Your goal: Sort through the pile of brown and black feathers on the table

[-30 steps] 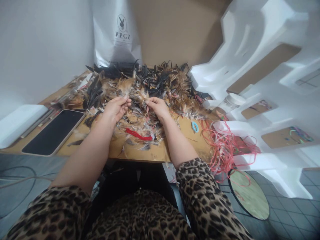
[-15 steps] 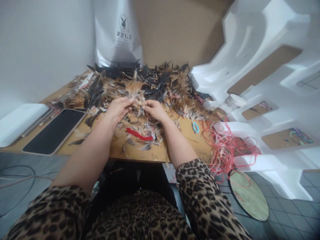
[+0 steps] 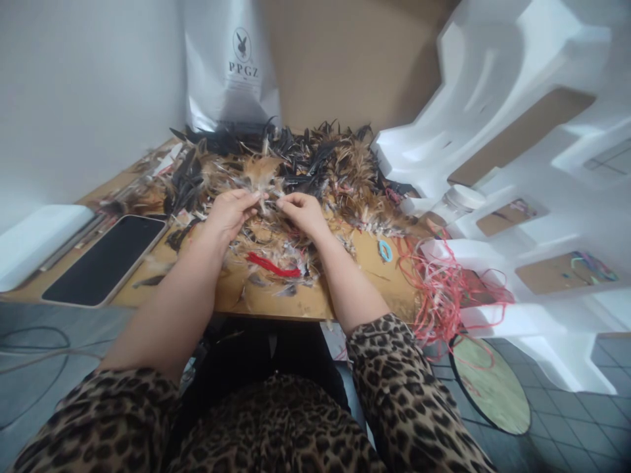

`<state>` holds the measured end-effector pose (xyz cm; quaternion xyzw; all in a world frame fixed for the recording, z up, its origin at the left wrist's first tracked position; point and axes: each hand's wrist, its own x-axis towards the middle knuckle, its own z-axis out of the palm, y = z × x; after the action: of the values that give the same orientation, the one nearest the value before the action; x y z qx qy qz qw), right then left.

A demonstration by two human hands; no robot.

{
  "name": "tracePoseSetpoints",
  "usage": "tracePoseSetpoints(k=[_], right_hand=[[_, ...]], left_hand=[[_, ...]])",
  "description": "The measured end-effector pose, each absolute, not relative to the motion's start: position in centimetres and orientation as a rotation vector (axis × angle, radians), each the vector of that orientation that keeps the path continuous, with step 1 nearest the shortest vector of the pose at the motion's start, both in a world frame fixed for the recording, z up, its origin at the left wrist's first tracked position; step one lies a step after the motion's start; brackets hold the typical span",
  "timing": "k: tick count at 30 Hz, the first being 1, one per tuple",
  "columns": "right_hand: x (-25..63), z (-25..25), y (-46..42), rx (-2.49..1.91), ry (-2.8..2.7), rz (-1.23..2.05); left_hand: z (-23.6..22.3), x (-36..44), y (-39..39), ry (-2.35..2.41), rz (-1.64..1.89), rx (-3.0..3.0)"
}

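Observation:
My left hand [image 3: 234, 211] is closed in a pinch on the base of a tuft of brown feathers [image 3: 262, 172], which fans upward from the fingertips. Close beside it, my right hand [image 3: 302, 211] has thumb and forefinger pressed together near the tuft's lower end; whatever they pinch is too small to make out. Loose brown feathers and pale fluff lie under both hands. A bundle of red string [image 3: 273, 265] rests on the table below them. Behind the hands, black feathers [image 3: 315, 161] are heaped with bunches of brown feathers [image 3: 352, 171].
A phone [image 3: 106, 259] and a white box [image 3: 42, 240] lie at the left. Tangled pink-red strips [image 3: 444, 289] hang over the right edge, near a blue ring [image 3: 385, 250]. White foam packing [image 3: 483, 98] and a lidded jar [image 3: 458, 200] stand right; a white bag [image 3: 231, 85] stands behind.
My right hand has shifted slightly left and up, near the tuft. My left hand keeps its pinch and has moved a little left. The piles look the same.

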<state>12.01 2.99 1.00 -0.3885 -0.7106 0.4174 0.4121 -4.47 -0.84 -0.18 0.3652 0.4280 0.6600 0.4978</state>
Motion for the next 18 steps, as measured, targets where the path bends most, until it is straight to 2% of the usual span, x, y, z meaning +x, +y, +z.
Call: tracePoseSetpoints(k=[7,12,18], right_hand=[[10.6,0.5,1.8,-0.963,-1.672,1.366],[10.5,0.5,2.1,-0.955,-1.404,1.564],[10.5,0.9,1.9,-0.885,-1.355,1.419]], left_hand=[[-0.6,-3.5,-0.9,1.078,1.547,0.999],[0.0,-3.3,-1.2,1.000,1.583,0.814],[0.0,-3.5,-1.2,0.936,1.495,0.675]])
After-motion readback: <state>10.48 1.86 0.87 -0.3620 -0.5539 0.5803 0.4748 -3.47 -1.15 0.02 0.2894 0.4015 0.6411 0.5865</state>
